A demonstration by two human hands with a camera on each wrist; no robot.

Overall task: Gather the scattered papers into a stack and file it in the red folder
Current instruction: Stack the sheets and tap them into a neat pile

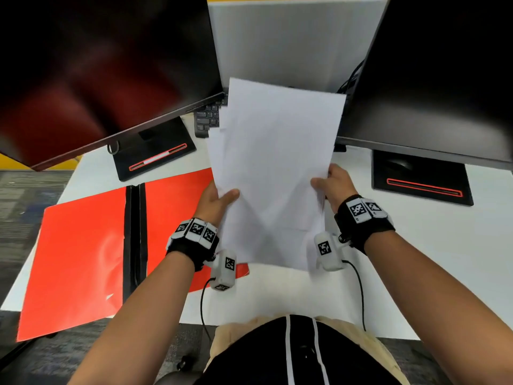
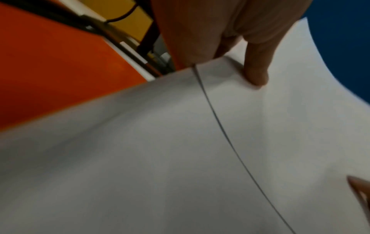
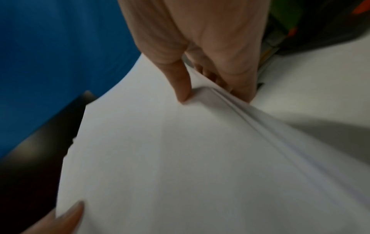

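White worktop (image 1: pixel 416 245) under two dark monitors is the setting I record. My hands hold the stack of plain white paper sheets (image 1: pixel 274 168) raised above it, top edges uneven. My left hand (image 1: pixel 215 202) pinches the left edge, thumb on the front; my right hand (image 1: pixel 334 186) grips the right edge, thumb on front, fingers curled behind. Left of the stack, the flat red card folder (image 1: pixel 80 251) lies open, its black spine (image 1: pixel 134 240) showing.

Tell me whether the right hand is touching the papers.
Touching. In the right wrist view the right hand pinches the papers at their edge, thumb on top and fingers beneath.
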